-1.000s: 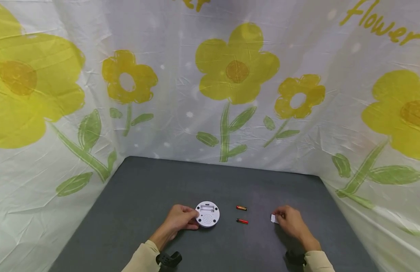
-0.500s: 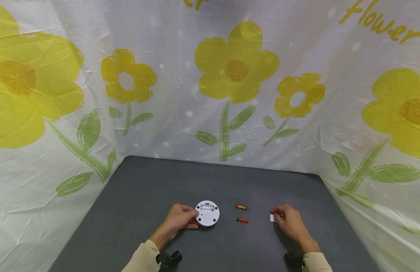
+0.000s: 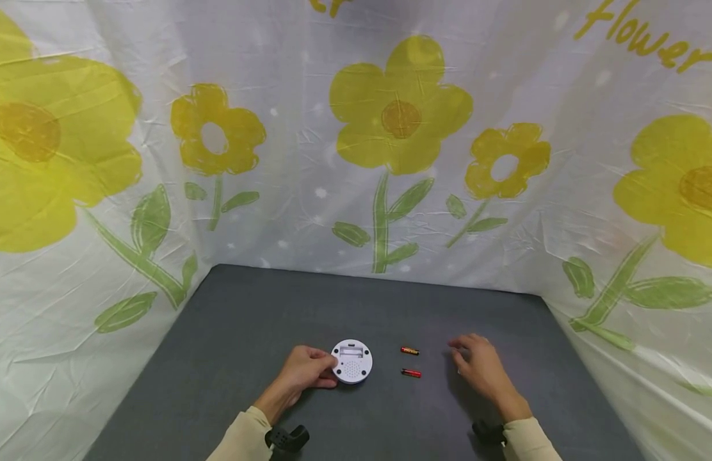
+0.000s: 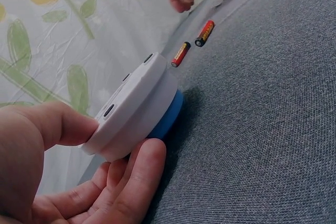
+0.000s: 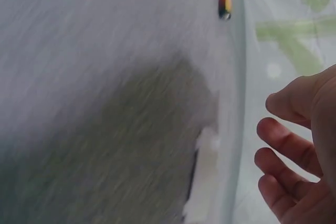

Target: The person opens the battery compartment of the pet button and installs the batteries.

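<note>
My left hand (image 3: 307, 370) grips the left edge of a round white device (image 3: 351, 371), thumb on top and fingers beneath. Its upturned face has an open battery compartment, small dark feet and a patch of holes. The left wrist view shows a blue part (image 4: 169, 115) under the white body (image 4: 137, 100). Right of the device lie two red-and-black batteries, one farther back (image 3: 410, 350) and one nearer (image 3: 411, 372). My right hand (image 3: 478, 366) is raised above the table, fingers apart and holding nothing. Below it a small white piece (image 5: 203, 182) lies on the cloth, mostly hidden in the head view.
A dark grey cloth-covered table (image 3: 264, 307) spreads around the things. White curtains (image 3: 287, 224) printed with yellow flowers enclose its back and sides.
My right hand has let go of the small white piece, lifted and moved slightly left toward the batteries. The left hand and the device stay put.
</note>
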Demonstrator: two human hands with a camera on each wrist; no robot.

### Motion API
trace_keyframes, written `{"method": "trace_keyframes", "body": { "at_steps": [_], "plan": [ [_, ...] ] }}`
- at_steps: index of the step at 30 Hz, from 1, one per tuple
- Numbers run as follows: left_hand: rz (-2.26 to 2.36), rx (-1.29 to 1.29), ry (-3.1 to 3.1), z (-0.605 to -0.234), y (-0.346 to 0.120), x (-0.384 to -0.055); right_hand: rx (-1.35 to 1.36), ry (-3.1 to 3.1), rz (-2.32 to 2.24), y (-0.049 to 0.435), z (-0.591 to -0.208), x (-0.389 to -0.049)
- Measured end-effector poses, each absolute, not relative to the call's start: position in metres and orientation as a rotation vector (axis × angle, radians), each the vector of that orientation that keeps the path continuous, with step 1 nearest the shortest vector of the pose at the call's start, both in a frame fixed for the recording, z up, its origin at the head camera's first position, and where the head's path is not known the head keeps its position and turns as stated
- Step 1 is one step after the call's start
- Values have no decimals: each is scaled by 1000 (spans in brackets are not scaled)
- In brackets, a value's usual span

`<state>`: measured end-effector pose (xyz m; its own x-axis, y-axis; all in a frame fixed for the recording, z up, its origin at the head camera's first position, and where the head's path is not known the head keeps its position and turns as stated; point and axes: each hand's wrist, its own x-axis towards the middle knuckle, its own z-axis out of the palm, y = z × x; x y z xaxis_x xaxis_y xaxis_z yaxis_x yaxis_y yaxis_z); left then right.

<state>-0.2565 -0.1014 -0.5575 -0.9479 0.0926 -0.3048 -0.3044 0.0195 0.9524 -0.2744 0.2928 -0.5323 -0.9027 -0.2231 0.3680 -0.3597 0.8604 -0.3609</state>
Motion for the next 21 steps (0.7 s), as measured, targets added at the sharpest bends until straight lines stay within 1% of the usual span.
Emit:
{"method": "trace_keyframes", "body": {
  "at_steps": [12,21],
  "plan": [
    [2031,-202,2008,-557,-101,-256,611,-2762,652,248,-522,-289],
    [2030,-203,2000,-557,-101,-257,713,-2777,618,226,-532,-297]
  ]
}}
